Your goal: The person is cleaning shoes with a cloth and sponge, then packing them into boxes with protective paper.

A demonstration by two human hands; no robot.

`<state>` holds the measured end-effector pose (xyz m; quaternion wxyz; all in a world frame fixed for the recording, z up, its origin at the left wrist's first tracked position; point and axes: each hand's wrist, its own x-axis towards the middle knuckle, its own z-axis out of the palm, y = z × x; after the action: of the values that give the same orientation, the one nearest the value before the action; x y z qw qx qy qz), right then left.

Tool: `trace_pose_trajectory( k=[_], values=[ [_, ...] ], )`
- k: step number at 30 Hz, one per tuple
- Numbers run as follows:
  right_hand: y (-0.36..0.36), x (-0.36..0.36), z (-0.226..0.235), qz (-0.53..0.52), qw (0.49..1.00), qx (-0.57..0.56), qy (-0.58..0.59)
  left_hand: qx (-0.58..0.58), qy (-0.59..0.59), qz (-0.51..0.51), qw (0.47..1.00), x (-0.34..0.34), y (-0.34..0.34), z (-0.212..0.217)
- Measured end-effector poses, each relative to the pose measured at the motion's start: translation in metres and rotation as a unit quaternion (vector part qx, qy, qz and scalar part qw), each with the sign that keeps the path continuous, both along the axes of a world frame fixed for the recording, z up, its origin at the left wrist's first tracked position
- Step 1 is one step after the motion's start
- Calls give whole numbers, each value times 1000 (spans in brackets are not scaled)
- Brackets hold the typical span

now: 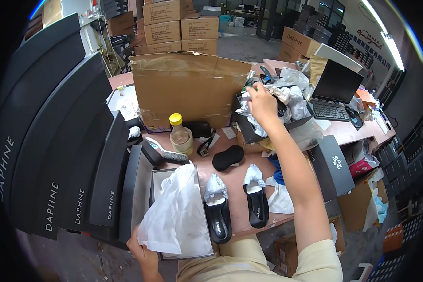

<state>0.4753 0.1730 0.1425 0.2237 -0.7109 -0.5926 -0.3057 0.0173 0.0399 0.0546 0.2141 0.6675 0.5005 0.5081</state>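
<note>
An open grey shoe box [188, 239] with white tissue paper [171, 211] spilling over it stands at the table's near edge. My left hand [143, 251] grips its near left corner, some fingers hidden. To its right lie two black slide sandals, the left one [217, 221] and the right one [257, 207], each with crumpled white paper over its strap. My right hand [263, 104] reaches far over a dark box [251, 131] heaped with crumpled paper and plastic. Its fingers are bent together at the box's left side; what they hold, if anything, is hidden.
Black shoe boxes [47, 141] stand in a row at left. Behind the sandals are a yellow-capped bottle [181, 138], a brush [169, 155] and a black oval case [228, 157]. A cardboard sheet [188, 89] stands upright behind them. A monitor [338, 80] and keyboard [331, 110] sit at right.
</note>
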Motion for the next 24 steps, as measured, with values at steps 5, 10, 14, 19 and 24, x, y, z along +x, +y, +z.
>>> trace_pose_trajectory(
  k=[5,10,14,19,24],
  values=[
    [1,-8,-1,10,999,-14,-51,4,6,-12,1000,-4,0,3],
    [-7,1,-9,48,997,4,-57,-18,-18,-46,999,0,3,9],
    [-19,-21,18,98,989,107,-32,39,-6,46,998,-28,-5,-35],
    [-68,-118,50,184,923,43,334,-90,-368,116,918,-23,-11,-22],
    [-56,-165,-14,312,869,-72,377,-81,-497,123,855,3,-7,29]
  ],
)
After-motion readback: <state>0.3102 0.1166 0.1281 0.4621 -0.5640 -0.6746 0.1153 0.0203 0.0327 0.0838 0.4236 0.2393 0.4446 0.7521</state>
